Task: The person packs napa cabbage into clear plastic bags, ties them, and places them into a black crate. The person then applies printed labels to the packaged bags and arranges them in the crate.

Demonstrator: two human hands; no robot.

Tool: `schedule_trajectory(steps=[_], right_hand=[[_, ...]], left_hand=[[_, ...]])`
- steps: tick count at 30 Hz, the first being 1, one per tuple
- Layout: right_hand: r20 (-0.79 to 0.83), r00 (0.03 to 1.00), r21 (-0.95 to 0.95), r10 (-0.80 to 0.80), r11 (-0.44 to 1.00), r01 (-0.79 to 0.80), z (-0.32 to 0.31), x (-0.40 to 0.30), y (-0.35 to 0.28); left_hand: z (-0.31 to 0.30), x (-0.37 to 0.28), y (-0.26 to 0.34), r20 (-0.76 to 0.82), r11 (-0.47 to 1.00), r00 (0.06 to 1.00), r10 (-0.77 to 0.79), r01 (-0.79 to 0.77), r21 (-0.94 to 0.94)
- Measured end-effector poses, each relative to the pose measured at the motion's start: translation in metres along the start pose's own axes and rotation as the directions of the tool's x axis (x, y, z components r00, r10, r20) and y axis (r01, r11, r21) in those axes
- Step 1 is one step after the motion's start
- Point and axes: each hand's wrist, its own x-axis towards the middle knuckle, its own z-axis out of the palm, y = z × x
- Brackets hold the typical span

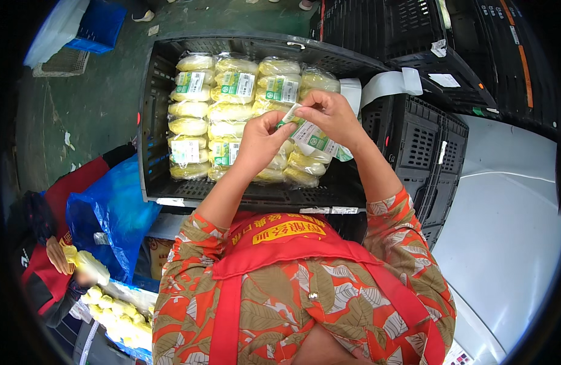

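Note:
My left hand [265, 138] and my right hand [333, 116] meet over the right half of a black plastic crate [257, 197]. Between them, pinched in thumbs and forefingers, is a strip of printed green-and-white labels [313, 136]. Its lower end hangs down to the right. Beneath lie rows of baby napa cabbages [189, 126] in clear film. Several packs carry a green-and-white label [235, 85]; one at the lower left has a mostly white label [185, 151]. My hands and the strip hide part of the right-hand packs.
White backing paper [387, 86] curls over the crate's right rim. Black crates [426, 150] stand to the right, with more stacked behind. At the left, a co-worker's hand [57, 255] holds a cabbage beside a blue plastic bag [109, 214] and a pile of cabbages [118, 315].

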Motion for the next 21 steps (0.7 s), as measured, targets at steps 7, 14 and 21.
schedule_trajectory(steps=[7,14,21], right_hand=[[-0.101,0.983,-0.138,-0.152,0.981,0.137,0.009,0.003,-0.009],[0.055,0.989,-0.042,0.137,0.99,-0.135,0.011,-0.011,0.02],[0.05,0.938,-0.44,0.344,0.85,-0.288,0.03,-0.042,0.079]], left_hand=[[-0.012,-0.015,0.021,-0.194,0.99,0.977,0.088,-0.107,-0.089],[-0.027,-0.013,0.004,-0.266,0.981,0.964,0.0,-0.051,-0.185],[-0.038,-0.024,-0.097,-0.18,0.956,0.964,-0.195,0.228,0.183]])
